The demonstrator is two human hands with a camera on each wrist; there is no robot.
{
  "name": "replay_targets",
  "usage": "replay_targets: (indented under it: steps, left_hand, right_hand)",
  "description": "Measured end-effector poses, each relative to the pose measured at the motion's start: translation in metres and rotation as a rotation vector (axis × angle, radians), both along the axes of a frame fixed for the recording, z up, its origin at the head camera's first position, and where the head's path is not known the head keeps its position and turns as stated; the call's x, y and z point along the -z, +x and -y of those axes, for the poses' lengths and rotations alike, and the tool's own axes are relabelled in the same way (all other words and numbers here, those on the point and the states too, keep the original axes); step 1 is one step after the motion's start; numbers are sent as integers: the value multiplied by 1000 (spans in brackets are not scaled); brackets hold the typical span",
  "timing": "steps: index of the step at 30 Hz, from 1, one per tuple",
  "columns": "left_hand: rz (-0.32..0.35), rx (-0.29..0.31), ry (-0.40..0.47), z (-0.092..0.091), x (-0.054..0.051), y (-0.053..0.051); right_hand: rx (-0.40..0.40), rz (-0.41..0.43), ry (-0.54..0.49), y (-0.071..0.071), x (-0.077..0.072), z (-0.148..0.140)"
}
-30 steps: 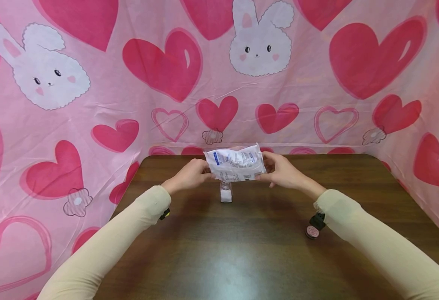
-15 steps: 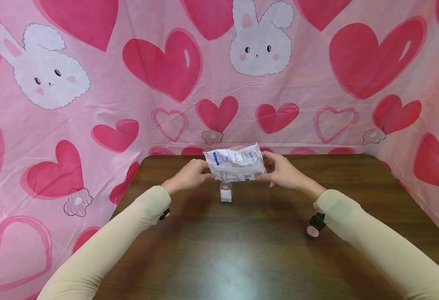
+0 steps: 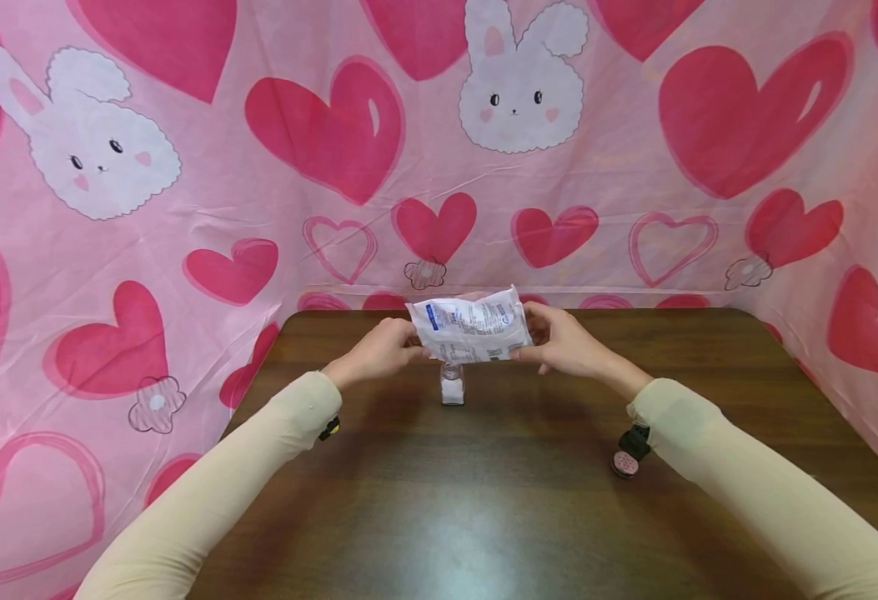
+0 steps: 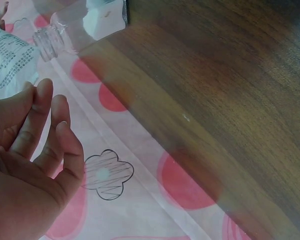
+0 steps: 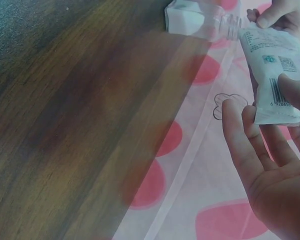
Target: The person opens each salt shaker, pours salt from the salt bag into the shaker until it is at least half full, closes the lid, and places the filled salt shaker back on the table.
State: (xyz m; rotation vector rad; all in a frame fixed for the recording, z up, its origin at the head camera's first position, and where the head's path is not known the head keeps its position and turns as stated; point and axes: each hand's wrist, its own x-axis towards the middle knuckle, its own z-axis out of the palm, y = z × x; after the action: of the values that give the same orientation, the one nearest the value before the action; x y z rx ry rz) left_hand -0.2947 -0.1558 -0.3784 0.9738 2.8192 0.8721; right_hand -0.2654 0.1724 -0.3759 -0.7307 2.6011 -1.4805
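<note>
A white printed packet is held up over the far part of the table, slightly tilted. My left hand pinches its left end between thumb and fingertips. At the right end, my right hand grips the packet, the thumb on the near face and the fingers behind. Directly below stands a small clear bottle, upright, with something white in its lower part. The bottle's threaded neck is bare in the right wrist view, beside the packet's lower edge. Whether packet and neck touch, I cannot tell.
A brown wooden table fills the foreground. Near my right wrist is a round pink disc with small dots, by a black wrist device. Pink cloth printed with hearts and rabbits hangs around the table's back and sides.
</note>
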Motion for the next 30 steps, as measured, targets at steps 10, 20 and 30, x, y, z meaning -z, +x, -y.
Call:
replay_targets:
  steps: [10,20,30]
  left_hand:
    - [10,-3,4,1,1,0]
    - [8,-2,2,1,2,-2]
    - [11,-2,1,1,2,-2]
  right_hand:
    - [-16,3,-8,-1,0,0]
    - [-26,-4,-5,0,-2,0]
    - [-25,-12,-8,0,-3,1]
